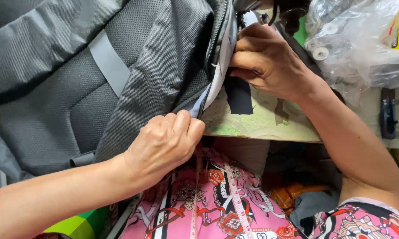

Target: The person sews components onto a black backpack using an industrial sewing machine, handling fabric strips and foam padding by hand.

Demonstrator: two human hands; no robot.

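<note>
— Backpack panel (pixel 120 79), grey, with mesh padding and a pale grey strap across it, fills the upper left part of the view. Where does it lie?

— It lies on the worktable (pixel 261 126), and its right edge hangs a little over the table's front edge. Along this edge there is a zipper and a white binding strip (pixel 219 73).

— What does the left hand (pixel 164 144) do?

— Its fingers are curled together and they pinch the lower end of the panel edge, just where the white strip comes out. The thumb presses on top of the fabric.

— And the right hand (pixel 266 59)?

— It is higher, at the same edge. The fingers are bent and closed on the folded edge of the panel and the white strip. Below this hand a black webbing piece (pixel 238 95) hangs down on the table.

— What is around?

— Right of the right hand lies a clear plastic bag (pixel 354 48) with small round metal pieces inside. Further right on the table there is a dark small tool (pixel 387 113); I cannot tell what kind. Above the right hand a dark machine part (pixel 292 13) shows, but only partly.

— And below the table?

— The person's pink patterned clothing (pixel 208 199) is there, and a measuring tape (pixel 235 194) hangs over it
</note>
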